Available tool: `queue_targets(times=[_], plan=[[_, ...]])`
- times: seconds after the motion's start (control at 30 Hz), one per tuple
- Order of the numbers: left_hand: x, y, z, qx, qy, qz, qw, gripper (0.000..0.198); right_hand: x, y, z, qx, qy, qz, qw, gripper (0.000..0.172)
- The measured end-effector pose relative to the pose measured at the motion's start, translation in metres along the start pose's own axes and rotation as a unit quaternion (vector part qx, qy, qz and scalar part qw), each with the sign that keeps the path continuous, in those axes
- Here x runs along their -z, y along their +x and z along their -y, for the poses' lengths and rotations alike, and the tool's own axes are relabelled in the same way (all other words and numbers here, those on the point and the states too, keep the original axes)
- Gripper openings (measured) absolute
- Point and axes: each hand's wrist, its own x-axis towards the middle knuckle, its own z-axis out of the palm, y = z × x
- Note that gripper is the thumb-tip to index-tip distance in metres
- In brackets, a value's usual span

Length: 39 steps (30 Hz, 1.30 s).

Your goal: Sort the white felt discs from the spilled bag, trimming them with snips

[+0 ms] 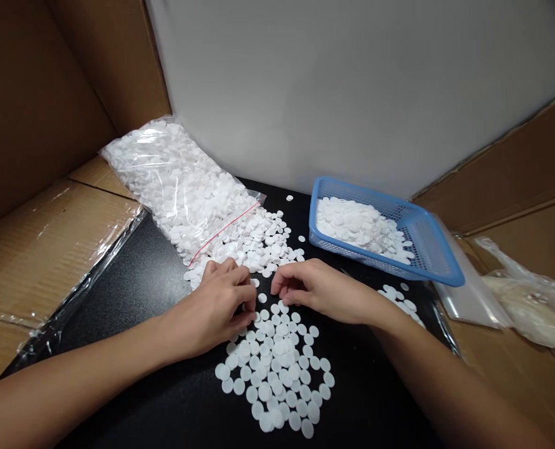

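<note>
A loose heap of small white discs (277,368) lies on the black mat (165,293) in front of me. My left hand (219,305) rests at the heap's upper left, fingers curled and pinched together over a few discs. My right hand (315,288) sits at the heap's upper right, fingers bent inward with the tips close to the discs. The two hands almost meet above a single disc (262,298). What the fingertips hold is hidden.
An open clear plastic bag (184,187) spills white discs at the back left. A blue plastic basket (427,249) with more discs stands at the back right. Cardboard box walls (38,100) surround the mat. A crumpled plastic bag (525,299) lies at the far right.
</note>
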Motion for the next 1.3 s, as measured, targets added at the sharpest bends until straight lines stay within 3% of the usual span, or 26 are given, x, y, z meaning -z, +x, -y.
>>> queue_targets(times=[0.23,0.43,0.67,0.8,0.87,1.0,1.07,1.2,1.3], plan=[[0.011,0.001,0.019,0.019,0.02,-0.043,0.999,0.013,-0.006,-0.005,0.001,-0.022,-0.064,-0.026,0.997,0.013],[0.025,0.0,0.031,0.012,0.049,0.006,0.999,0.009,-0.012,-0.009,0.007,-0.023,-0.091,-0.029,0.995,0.015],[0.014,0.001,0.028,-0.093,0.136,-0.031,0.986,0.008,-0.013,-0.01,0.011,-0.015,-0.062,-0.052,0.997,0.018],[0.014,0.0,0.028,-0.188,0.211,-0.03,0.959,0.02,-0.017,-0.003,0.014,0.034,-0.048,-0.1,0.993,0.022],[0.014,0.0,0.027,-0.195,0.231,-0.048,0.952,0.023,-0.019,-0.001,0.014,0.056,-0.051,-0.095,0.993,0.024],[0.009,0.001,0.024,-0.157,0.175,-0.085,0.968,0.015,-0.018,-0.004,0.013,0.058,-0.031,-0.013,0.998,0.022],[0.007,0.001,0.021,-0.154,0.139,-0.069,0.976,0.01,-0.014,-0.007,0.012,0.052,-0.028,0.006,0.998,0.024],[0.009,0.0,0.016,-0.155,0.069,0.009,0.986,0.006,-0.009,-0.009,0.009,0.032,-0.025,-0.017,0.999,0.024],[0.016,0.0,0.017,-0.09,-0.027,-0.019,0.995,0.013,-0.011,-0.004,0.009,0.026,-0.006,-0.042,0.999,0.023]])
